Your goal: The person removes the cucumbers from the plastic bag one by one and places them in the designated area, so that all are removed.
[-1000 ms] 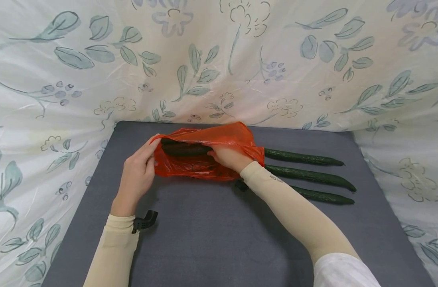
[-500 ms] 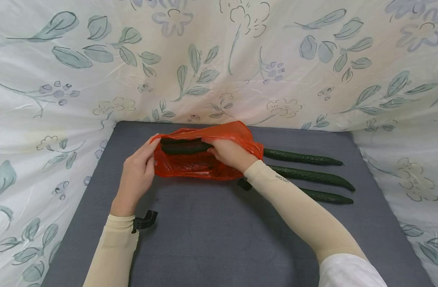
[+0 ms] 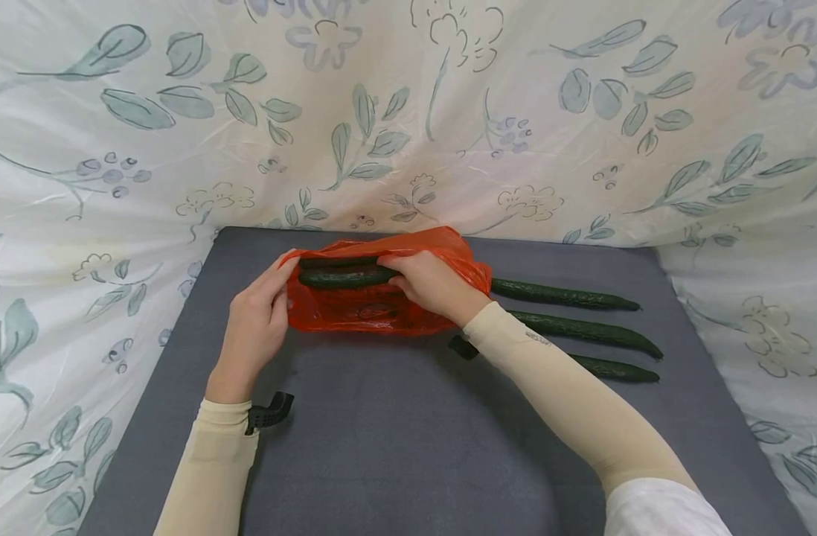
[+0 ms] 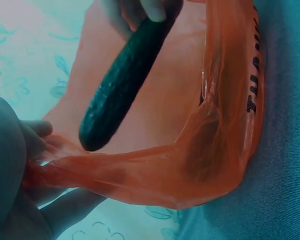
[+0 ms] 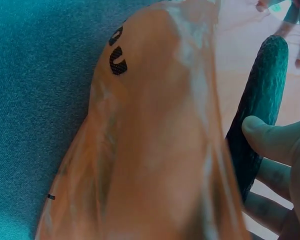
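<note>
- We see a long, dark green, bumpy-skinned cucumber (image 3: 344, 280) in the open mouth of a thin, red, see-through plastic bag (image 3: 382, 316), near the far edge of the dark grey, flat tabletop (image 3: 382, 432), left of its middle.
- The cucumber lies between the two hands: its right part is in the right hand (image 3: 438, 286), the nearer one, while its free end stops short of the left hand (image 3: 257, 320), apart from those fingers in the left wrist view.
- Its long axis runs left to right, nearly parallel to the tabletop's far edge; we see the free, rounded end point toward the left edge.
- The right hand grasps the cucumber, thumb on one side and fingers on the other, as the right wrist view shows us.
- The left hand pinches the bag's rim at its left corner.
- Behind the cucumber we make out a dark strip (image 3: 335, 262); whether it is another cucumber we cannot tell.
- Toward the tabletop's right edge rest three slender, dark green cucumbers (image 3: 589, 331), side by side, visible tips pointing right, opposite ends hidden from us by bag and arm.
</note>
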A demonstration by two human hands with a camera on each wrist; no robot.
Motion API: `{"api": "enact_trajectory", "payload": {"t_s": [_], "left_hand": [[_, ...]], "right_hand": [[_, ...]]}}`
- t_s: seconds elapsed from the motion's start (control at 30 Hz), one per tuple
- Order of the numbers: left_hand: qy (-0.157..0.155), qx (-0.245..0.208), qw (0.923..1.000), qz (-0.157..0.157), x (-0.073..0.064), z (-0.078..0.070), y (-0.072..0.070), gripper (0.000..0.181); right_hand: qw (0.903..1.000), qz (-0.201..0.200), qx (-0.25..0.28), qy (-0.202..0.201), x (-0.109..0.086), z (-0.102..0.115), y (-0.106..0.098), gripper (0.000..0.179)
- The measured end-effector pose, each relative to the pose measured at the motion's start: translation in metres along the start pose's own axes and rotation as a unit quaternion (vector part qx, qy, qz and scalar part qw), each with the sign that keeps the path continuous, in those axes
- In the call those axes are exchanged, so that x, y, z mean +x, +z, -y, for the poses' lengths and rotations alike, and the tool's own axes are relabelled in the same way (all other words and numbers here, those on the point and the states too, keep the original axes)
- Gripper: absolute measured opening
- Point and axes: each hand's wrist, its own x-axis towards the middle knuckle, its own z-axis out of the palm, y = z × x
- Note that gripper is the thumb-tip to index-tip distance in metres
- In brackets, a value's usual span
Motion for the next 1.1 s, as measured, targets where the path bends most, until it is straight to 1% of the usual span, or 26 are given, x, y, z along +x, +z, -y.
{"api": "enact_trajectory", "payload": {"t_s": [0.2, 0.43, 0.57, 0.8, 1.1], "left_hand": [[-0.006, -0.001, 1.0, 0.004, 0.001, 0.0, -0.001, 0.054], [-0.002, -0.002, 1.0, -0.001, 0.002, 0.0, -0.003, 0.053], [-0.003, -0.003, 1.0, -0.003, 0.003, 0.0, -0.003, 0.054], [-0.006, -0.007, 1.0, -0.001, 0.003, 0.001, -0.002, 0.056], [-0.004, -0.002, 1.0, -0.002, 0.003, 0.002, -0.001, 0.048]], "right_hand": [[0.9997, -0.016, -0.013, -0.01, -0.005, 0.005, -0.007, 0.043], [0.999, -0.036, -0.022, -0.014, -0.01, 0.009, -0.015, 0.04], [0.9985, -0.043, -0.028, -0.02, -0.013, 0.011, -0.017, 0.041], [0.9963, -0.068, -0.036, -0.038, -0.016, 0.014, -0.02, 0.043], [0.9938, -0.096, -0.029, -0.048, -0.019, 0.022, -0.022, 0.046]]}}
